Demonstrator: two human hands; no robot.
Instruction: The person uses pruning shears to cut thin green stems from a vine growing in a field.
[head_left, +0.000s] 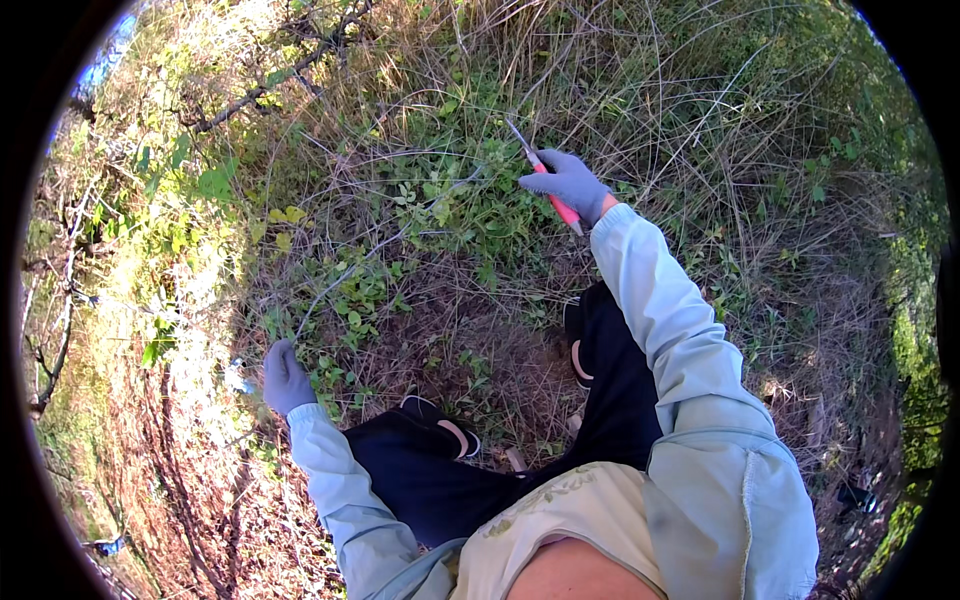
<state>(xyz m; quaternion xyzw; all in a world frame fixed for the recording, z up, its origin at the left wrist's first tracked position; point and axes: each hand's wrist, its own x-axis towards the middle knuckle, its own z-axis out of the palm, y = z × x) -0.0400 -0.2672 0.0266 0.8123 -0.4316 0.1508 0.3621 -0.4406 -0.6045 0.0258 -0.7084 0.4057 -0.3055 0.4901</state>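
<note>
My right hand (566, 184), in a grey glove, grips a hand tool with a red handle (564, 211) and a slim metal end that points up and away over the grass. My left hand (286, 377), gloved in grey too, is closed at the lower left, its fingers pinching the near end of a long thin pale stem (360, 262). This stem runs up and to the right over low green plants (487, 195) towards the tool. A gap lies between the tool's tip and the stem.
Tall dry grass (660, 97) stands ahead. A dark branch (262, 90) reaches in at the upper left, with bare twigs (67, 300) at the left edge. My dark shoes (442, 427) stand on soil with dry grass. A small dark object (856, 497) lies at the lower right.
</note>
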